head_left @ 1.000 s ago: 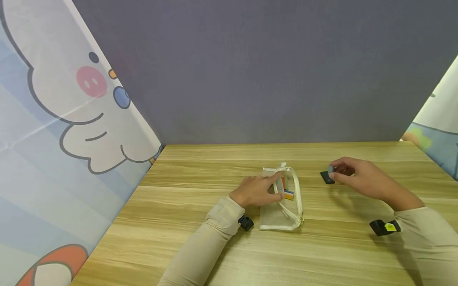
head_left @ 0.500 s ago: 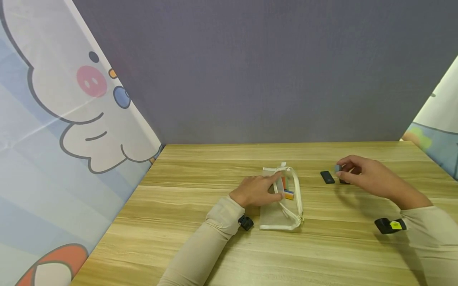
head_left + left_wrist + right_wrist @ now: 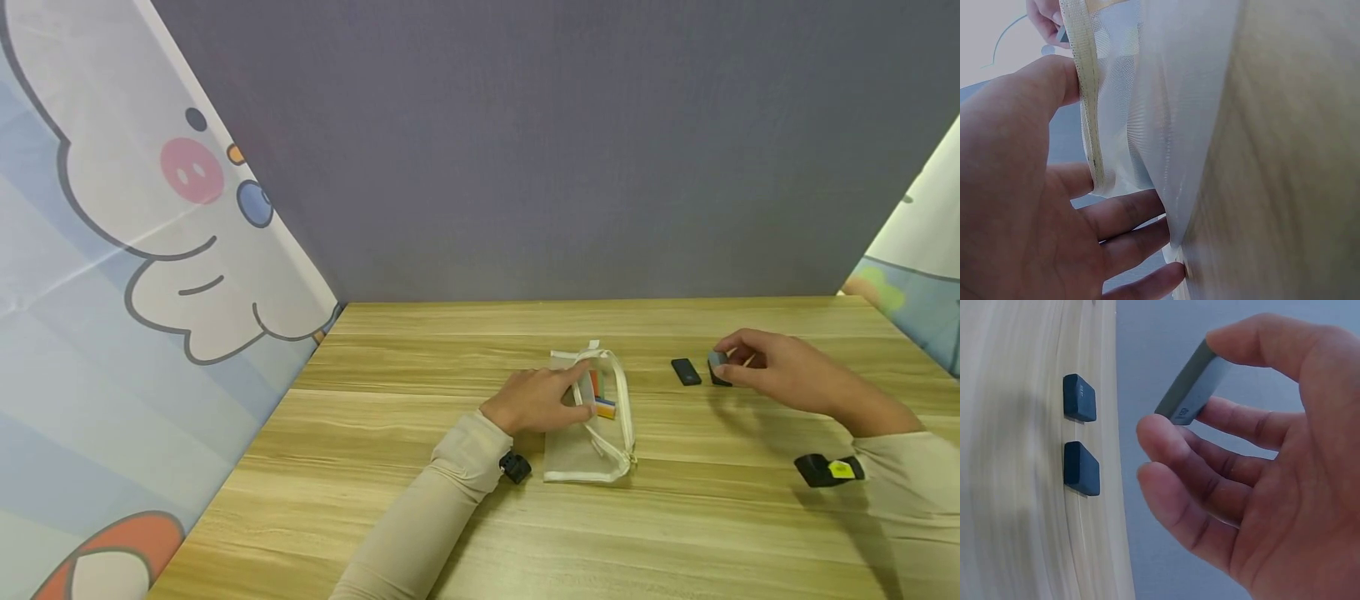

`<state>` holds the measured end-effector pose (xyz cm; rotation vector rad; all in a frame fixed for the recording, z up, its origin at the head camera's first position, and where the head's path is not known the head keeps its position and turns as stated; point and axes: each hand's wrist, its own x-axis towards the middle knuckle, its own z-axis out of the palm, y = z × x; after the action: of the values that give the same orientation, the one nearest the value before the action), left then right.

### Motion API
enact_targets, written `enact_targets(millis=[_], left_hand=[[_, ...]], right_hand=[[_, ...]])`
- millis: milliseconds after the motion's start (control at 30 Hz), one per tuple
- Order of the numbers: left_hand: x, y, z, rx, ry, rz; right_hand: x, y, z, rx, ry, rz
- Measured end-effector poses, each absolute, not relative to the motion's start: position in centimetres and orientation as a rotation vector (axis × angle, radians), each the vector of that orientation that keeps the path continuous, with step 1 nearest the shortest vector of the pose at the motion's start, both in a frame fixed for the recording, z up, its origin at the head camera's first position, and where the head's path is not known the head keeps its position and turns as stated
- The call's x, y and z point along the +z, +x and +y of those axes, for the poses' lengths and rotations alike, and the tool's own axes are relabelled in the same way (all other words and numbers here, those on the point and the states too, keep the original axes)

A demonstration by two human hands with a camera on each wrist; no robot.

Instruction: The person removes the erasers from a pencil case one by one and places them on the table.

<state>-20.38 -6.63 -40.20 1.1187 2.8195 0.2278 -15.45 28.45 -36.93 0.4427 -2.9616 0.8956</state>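
My left hand (image 3: 536,402) holds the rim of a white mesh zip pouch (image 3: 566,458), thumb and index finger spread along its mouth. In the left wrist view, the thumb and index fingertips go behind the zip edge (image 3: 1088,100), and the other fingers lie under the mesh. Small colored blocks, one orange (image 3: 597,383) and one blue, white and yellow (image 3: 605,408), lie in the pouch. My right hand (image 3: 787,371) pinches a small grey rectangular block (image 3: 1191,384) by its ends, above the table. Two black blocks, one upper (image 3: 1080,398) and one lower (image 3: 1082,469), lie nearby on the table.
The wood-grain table (image 3: 420,358) meets a dark grey panel (image 3: 570,150) at the back. A cartoon-printed cloth (image 3: 90,333) hangs at the left, another at the right. Black wrist cameras sit under the left wrist (image 3: 515,467) and the right wrist (image 3: 825,471).
My right hand has moved a little to the right with the grey block, from over one black block to over the other. The left hand and pouch stay as they were.
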Motion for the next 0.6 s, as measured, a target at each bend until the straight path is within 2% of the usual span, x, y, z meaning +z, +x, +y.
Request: enact_targets(millis=[600], left_hand=[[-40.27, -20.46, -6.67, 0.225, 1.125, 2.817]], right_hand=[[-37.56, -15.51, 29.17, 0.912, 0.522, -3.049]])
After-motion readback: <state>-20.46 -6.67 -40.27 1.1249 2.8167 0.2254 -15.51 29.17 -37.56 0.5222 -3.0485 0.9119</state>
